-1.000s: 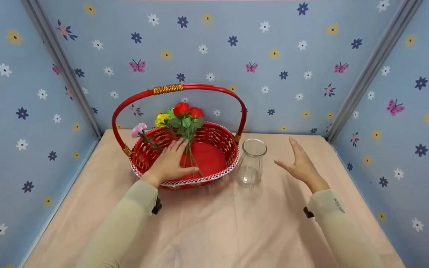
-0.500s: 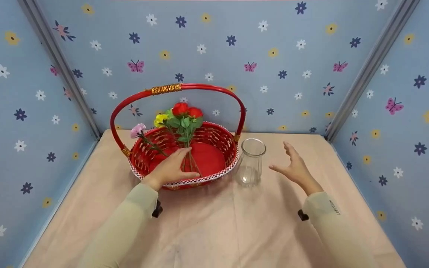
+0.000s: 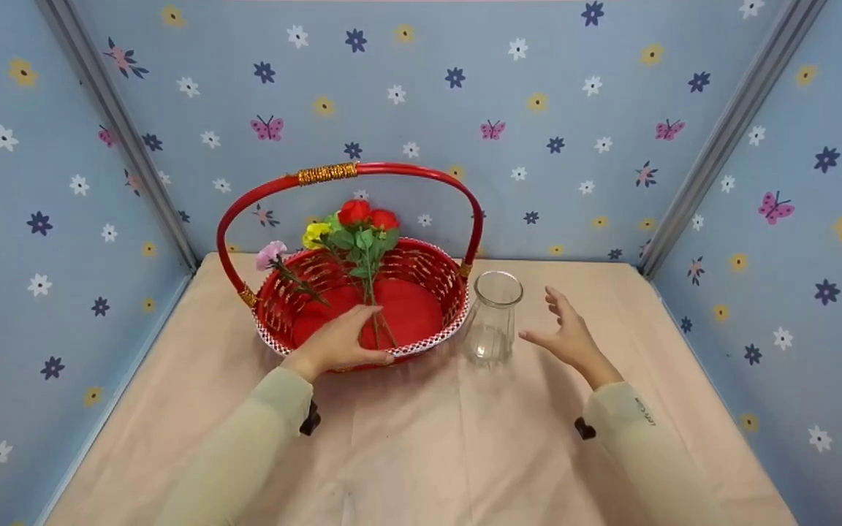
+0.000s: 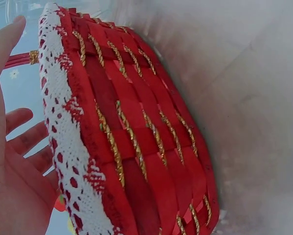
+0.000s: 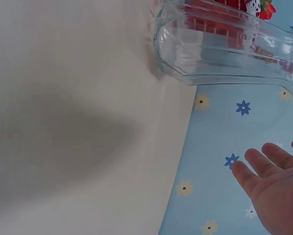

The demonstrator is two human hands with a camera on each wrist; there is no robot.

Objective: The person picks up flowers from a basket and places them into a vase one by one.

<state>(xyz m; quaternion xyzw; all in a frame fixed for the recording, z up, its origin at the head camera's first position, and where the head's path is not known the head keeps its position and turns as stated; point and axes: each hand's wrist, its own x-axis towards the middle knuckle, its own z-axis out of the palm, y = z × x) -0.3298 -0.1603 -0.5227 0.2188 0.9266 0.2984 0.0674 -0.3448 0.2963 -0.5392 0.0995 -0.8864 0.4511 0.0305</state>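
Note:
My left hand (image 3: 339,343) is over the front rim of a red woven basket (image 3: 428,345) in the head view, fingers loosely curved on the inner side. In the left wrist view its thumb stands apart from the fingers, near the white lace rim (image 4: 56,98), gripping nothing. Artificial flowers lean in the basket: red roses (image 3: 355,213), a yellow flower (image 3: 315,236) and a pink carnation (image 3: 271,256); the roses' stems run down near my left fingertips. To the right my right hand (image 3: 573,342) hovers, fingers spread, apart from a clear glass vase (image 3: 494,321).
The basket's tall red handle (image 3: 414,170) arches above the flowers. A pale pink cloth (image 3: 421,453) covers the table. Flower-patterned blue panels (image 3: 406,73) rise behind and at both sides, with grey posts (image 3: 742,124) at the corners.
My left hand has drawn back from the flower stems toward the basket's front rim. My right hand has moved left, closer to the vase. Basket, flowers and vase stay where they were.

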